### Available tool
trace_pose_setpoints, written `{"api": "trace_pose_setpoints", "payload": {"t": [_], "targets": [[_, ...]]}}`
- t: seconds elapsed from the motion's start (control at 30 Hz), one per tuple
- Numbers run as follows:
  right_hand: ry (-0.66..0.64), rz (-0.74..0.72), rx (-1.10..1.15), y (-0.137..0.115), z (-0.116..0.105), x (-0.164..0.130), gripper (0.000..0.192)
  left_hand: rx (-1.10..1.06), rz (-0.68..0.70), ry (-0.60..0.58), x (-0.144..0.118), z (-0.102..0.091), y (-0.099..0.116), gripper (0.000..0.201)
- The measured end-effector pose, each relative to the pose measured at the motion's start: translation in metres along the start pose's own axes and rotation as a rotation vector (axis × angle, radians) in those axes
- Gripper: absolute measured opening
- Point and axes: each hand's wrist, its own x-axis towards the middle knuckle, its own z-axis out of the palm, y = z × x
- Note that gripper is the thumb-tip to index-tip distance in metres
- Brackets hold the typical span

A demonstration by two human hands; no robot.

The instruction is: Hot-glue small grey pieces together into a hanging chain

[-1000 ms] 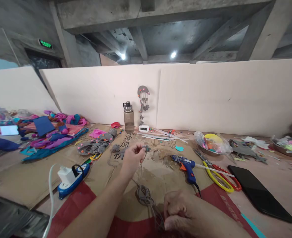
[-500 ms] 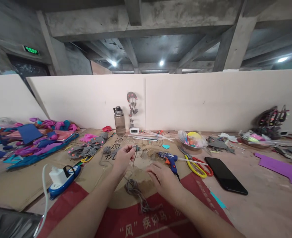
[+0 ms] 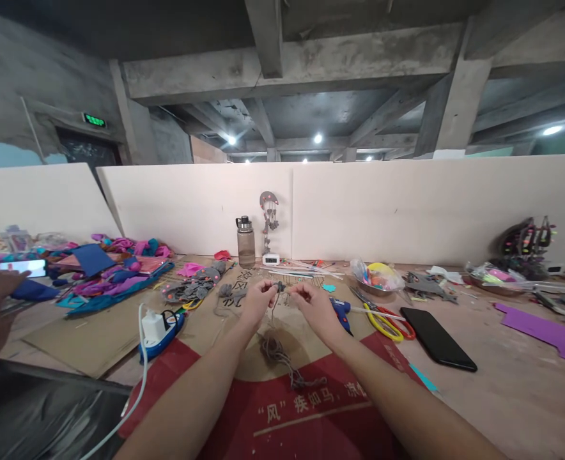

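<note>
Head view showed both hands raised together above the cardboard sheet (image 3: 95, 332), over its middle. The left hand (image 3: 258, 301) was pinched shut on a small grey piece (image 3: 280, 287) at its fingertips, and the right hand (image 3: 314, 304) had its fingers curled in toward the same spot, seemingly nipping the grey cord (image 3: 273, 313) (the contact was too small to make out for certain). That cord dropped from the pinch to a loose grey tangle (image 3: 275, 350) lying on the cardboard sheet near its front edge, trailing onto the red printed sheet (image 3: 282, 415) there. A blue glue gun (image 3: 342, 312) lay just right of the right hand, with yellow and red scissors (image 3: 383, 321) and a black phone (image 3: 438, 329) farther right. At the cardboard sheet's left front sat a blue power strip (image 3: 160, 329); behind its far edge stood a water bottle (image 3: 246, 241).
</note>
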Motion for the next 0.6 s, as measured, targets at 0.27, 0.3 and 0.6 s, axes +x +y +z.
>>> {"api": "trace_pose_setpoints", "payload": {"t": [0.27, 0.3, 0.6], "targets": [[0.037, 0.211, 0.319, 0.035, 0.036, 0.016, 0.028, -0.099, -0.002, -0.105, -0.004, 0.008, 0.004, 0.019], [0.014, 0.208, 0.355, 0.037, 0.036, 0.015, 0.028, -0.131, -0.023, -0.126, -0.004, 0.009, 0.005, 0.02], [0.055, 0.268, 0.432, 0.043, 0.019, 0.014, 0.028, -0.383, -0.199, -0.287, -0.009, 0.014, 0.014, 0.023]]}}
